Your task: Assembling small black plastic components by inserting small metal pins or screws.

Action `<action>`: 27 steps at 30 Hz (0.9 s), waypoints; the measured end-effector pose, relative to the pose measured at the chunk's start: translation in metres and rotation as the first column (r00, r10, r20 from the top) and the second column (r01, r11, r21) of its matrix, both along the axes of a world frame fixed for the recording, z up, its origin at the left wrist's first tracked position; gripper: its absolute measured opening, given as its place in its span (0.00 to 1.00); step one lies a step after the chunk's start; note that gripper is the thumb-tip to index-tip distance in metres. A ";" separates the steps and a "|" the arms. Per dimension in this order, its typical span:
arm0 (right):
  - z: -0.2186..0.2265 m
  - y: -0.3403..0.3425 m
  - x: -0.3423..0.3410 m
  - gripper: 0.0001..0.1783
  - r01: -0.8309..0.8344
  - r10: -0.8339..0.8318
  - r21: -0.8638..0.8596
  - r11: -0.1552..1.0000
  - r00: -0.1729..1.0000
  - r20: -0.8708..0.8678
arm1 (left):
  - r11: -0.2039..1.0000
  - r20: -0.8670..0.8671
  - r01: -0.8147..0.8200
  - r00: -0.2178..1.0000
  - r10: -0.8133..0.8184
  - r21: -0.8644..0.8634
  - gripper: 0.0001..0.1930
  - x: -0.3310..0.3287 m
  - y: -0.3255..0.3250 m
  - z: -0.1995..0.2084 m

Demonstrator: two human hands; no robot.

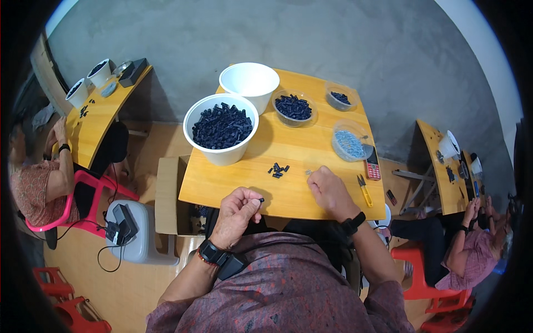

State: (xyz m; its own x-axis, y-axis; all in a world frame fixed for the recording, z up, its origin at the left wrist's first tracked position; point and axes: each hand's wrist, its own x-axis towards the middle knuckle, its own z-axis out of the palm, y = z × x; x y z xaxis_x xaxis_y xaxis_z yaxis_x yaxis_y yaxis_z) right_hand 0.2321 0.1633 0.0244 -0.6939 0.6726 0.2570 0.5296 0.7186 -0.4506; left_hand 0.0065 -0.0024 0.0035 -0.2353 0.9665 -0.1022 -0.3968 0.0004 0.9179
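My left hand [237, 213] is raised over the near edge of the wooden table [233, 186], pinching a small black part [261, 200] between thumb and fingertips. My right hand [330, 191] rests on the table with fingers curled, its fingertips beside a tiny silver piece [308, 172]. A small pile of black parts [278, 169] lies on the table between my hands. A white bowl of black parts [221, 127] stands further back on the left.
An empty white bowl [249, 81], a clear dish of black parts [293, 106], a small clear dish [340, 97] and a clear tub of silver pieces [349, 144] stand behind. A red phone [372, 165] and yellow snips [364, 190] lie right. Other people sit at tables on both sides.
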 end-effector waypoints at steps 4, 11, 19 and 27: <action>-0.005 -0.013 -0.003 0.04 0.012 -0.012 -0.004 1.000 1.000 0.025 | 1.000 0.149 0.014 0.989 -0.016 0.016 0.06 0.002 0.001 -0.001; 0.001 -0.023 -0.012 0.03 -0.037 0.039 0.017 0.999 0.992 -0.118 | 0.998 0.284 0.041 0.958 -0.052 0.043 0.05 -0.002 -0.001 -0.004; 0.019 -0.060 -0.047 0.02 -0.292 -0.026 -0.563 0.773 0.872 -0.488 | 0.996 0.310 0.064 0.947 -0.081 0.066 0.07 0.004 -0.001 -0.003; 0.015 -0.065 -0.058 0.04 -0.399 -0.088 -0.705 0.586 0.834 -0.545 | 0.997 0.284 0.056 0.956 -0.068 0.053 0.05 0.005 -0.002 -0.001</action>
